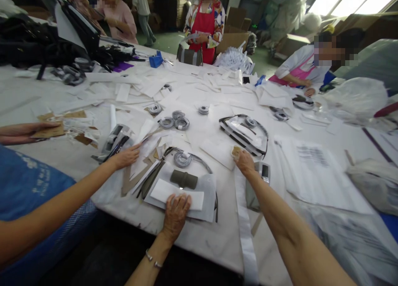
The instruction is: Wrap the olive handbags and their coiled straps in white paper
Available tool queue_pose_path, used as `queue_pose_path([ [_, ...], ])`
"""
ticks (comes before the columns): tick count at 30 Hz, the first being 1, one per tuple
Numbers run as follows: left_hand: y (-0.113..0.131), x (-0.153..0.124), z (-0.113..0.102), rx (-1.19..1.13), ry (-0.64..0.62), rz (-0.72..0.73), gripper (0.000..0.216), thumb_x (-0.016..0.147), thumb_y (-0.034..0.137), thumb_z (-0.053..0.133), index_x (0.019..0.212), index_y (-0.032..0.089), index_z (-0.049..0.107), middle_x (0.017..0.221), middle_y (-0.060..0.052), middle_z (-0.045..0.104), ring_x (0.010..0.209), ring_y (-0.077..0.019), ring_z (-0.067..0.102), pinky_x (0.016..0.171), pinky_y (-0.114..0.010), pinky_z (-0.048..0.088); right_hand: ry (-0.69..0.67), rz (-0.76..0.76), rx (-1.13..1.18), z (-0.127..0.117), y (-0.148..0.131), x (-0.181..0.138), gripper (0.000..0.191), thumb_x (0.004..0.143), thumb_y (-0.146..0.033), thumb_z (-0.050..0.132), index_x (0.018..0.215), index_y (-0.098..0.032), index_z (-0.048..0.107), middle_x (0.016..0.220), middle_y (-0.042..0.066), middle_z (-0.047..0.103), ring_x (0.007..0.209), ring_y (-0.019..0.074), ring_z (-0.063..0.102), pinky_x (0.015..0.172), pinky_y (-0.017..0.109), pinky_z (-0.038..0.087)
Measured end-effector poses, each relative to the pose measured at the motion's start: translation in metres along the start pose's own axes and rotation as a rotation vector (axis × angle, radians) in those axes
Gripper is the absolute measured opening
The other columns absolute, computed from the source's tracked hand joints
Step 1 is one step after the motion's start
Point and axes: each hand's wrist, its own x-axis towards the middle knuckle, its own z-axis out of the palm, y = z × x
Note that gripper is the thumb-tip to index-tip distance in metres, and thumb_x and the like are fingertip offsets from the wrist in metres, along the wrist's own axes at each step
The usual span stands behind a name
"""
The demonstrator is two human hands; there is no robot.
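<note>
My left hand [175, 211] lies flat, fingers apart, on the near edge of a white sheet [164, 190]. That sheet rests on a grey fabric piece [207, 186] at the table's front. Just beyond my fingers sits a dark grey cylinder [183, 179], and past it a coil of grey cord [182, 159]. My right hand [245, 163] reaches farther out, fingers closed in a pinch on a small tan card piece [235, 152]. It is beside a clear-bagged bundle with a black band [245, 130].
A co-worker's arm in a blue top comes from the left, its hand [127, 155] on papers by a grey gadget [115, 138]. More cord coils [174, 121], paper slips and plastic bags [314, 169] cover the white table [199, 236]. Other people work along the far side.
</note>
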Motion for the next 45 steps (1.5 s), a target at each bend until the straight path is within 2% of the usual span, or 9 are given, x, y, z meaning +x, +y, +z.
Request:
queue_pose_path([
  [6, 0.000, -0.001, 0.001, 0.014, -0.007, -0.002, 0.038, 0.087, 0.005, 0.047, 0.118, 0.022, 0.060, 0.114, -0.007, 0.066, 0.106, -0.0221, 0.056, 0.103, -0.046, 0.037, -0.083, 0.001, 0.053, 0.017, 0.004, -0.088, 0.021, 0.093, -0.031, 0.047, 0.092, -0.020, 0.065, 0.099, 0.009, 0.065, 0.082, 0.0217, 0.062, 0.070, 0.033, 0.041],
  [9, 0.000, -0.001, 0.001, 0.018, -0.004, 0.000, 0.038, 0.087, 0.006, 0.048, 0.119, 0.022, 0.061, 0.114, -0.008, 0.066, 0.106, -0.0223, 0.056, 0.103, -0.046, 0.037, -0.183, 0.037, 0.015, 0.033, 0.009, -0.136, 0.019, 0.091, -0.027, 0.050, 0.102, -0.019, 0.063, 0.105, 0.012, 0.065, 0.083, 0.0243, 0.065, 0.068, 0.034, 0.043],
  [14, 0.000, 0.000, -0.001, 0.035, -0.004, 0.017, 0.038, 0.086, 0.005, 0.047, 0.118, 0.021, 0.061, 0.113, -0.008, 0.066, 0.104, -0.0227, 0.057, 0.102, -0.046, 0.038, -0.267, 0.132, 0.044, 0.055, 0.011, -0.169, 0.021, 0.093, -0.023, 0.044, 0.102, -0.018, 0.062, 0.106, 0.012, 0.065, 0.082, 0.0232, 0.066, 0.065, 0.032, 0.042],
  [19, -0.001, 0.004, -0.009, 0.071, -0.046, 0.054, 0.041, 0.086, 0.006, 0.048, 0.122, 0.022, 0.059, 0.115, -0.009, 0.065, 0.106, -0.0230, 0.056, 0.102, -0.045, 0.037, -0.179, 0.106, 0.136, 0.054, 0.016, -0.175, 0.023, 0.094, -0.027, 0.043, 0.090, -0.020, 0.064, 0.098, 0.008, 0.066, 0.081, 0.0199, 0.064, 0.067, 0.030, 0.040],
  [23, -0.001, 0.008, -0.015, 0.096, -0.109, 0.096, 0.039, 0.088, 0.009, 0.050, 0.124, 0.022, 0.056, 0.114, -0.008, 0.063, 0.106, -0.0224, 0.056, 0.101, -0.044, 0.039, 0.063, 0.014, 0.326, 0.035, 0.012, -0.184, 0.022, 0.090, -0.036, 0.050, 0.086, -0.021, 0.065, 0.093, 0.007, 0.064, 0.084, 0.0206, 0.062, 0.076, 0.031, 0.044],
  [29, 0.001, 0.011, -0.014, 0.054, -0.152, 0.148, 0.029, 0.095, 0.014, 0.046, 0.122, 0.019, 0.055, 0.112, -0.007, 0.062, 0.116, -0.0224, 0.053, 0.110, -0.046, 0.036, 0.346, -0.208, 0.773, -0.023, -0.056, -0.202, 0.021, 0.085, -0.040, 0.058, 0.072, -0.022, 0.056, 0.117, 0.012, 0.060, 0.109, 0.0265, 0.056, 0.096, 0.043, 0.045],
  [33, 0.002, 0.011, -0.012, 0.030, -0.166, 0.159, 0.025, 0.097, 0.016, 0.043, 0.119, 0.017, 0.056, 0.112, -0.008, 0.062, 0.120, -0.0232, 0.053, 0.110, -0.047, 0.037, 0.171, -0.206, 1.052, -0.042, -0.119, -0.202, 0.019, 0.084, -0.036, 0.059, 0.073, -0.022, 0.054, 0.129, 0.011, 0.055, 0.103, 0.0221, 0.059, 0.074, 0.033, 0.053],
  [40, 0.004, 0.009, -0.009, 0.003, -0.097, 0.137, 0.027, 0.097, 0.014, 0.040, 0.120, 0.015, 0.054, 0.111, -0.008, 0.063, 0.113, -0.0216, 0.057, 0.112, -0.048, 0.036, -0.083, 0.072, 1.587, -0.034, -0.187, -0.142, 0.024, 0.069, -0.034, 0.074, 0.082, -0.019, 0.059, 0.077, -0.002, 0.064, 0.064, 0.0113, 0.057, 0.059, 0.023, 0.052],
  [45, 0.006, 0.006, -0.005, -0.027, -0.108, 0.104, 0.027, 0.097, 0.013, 0.042, 0.120, 0.017, 0.054, 0.116, -0.008, 0.062, 0.119, -0.0202, 0.053, 0.113, -0.047, 0.035, -0.686, 0.488, 2.053, -0.073, -0.205, -0.131, 0.018, 0.071, -0.017, 0.073, 0.085, -0.017, 0.062, 0.075, -0.003, 0.067, 0.060, 0.0059, 0.059, 0.055, 0.013, 0.051],
])
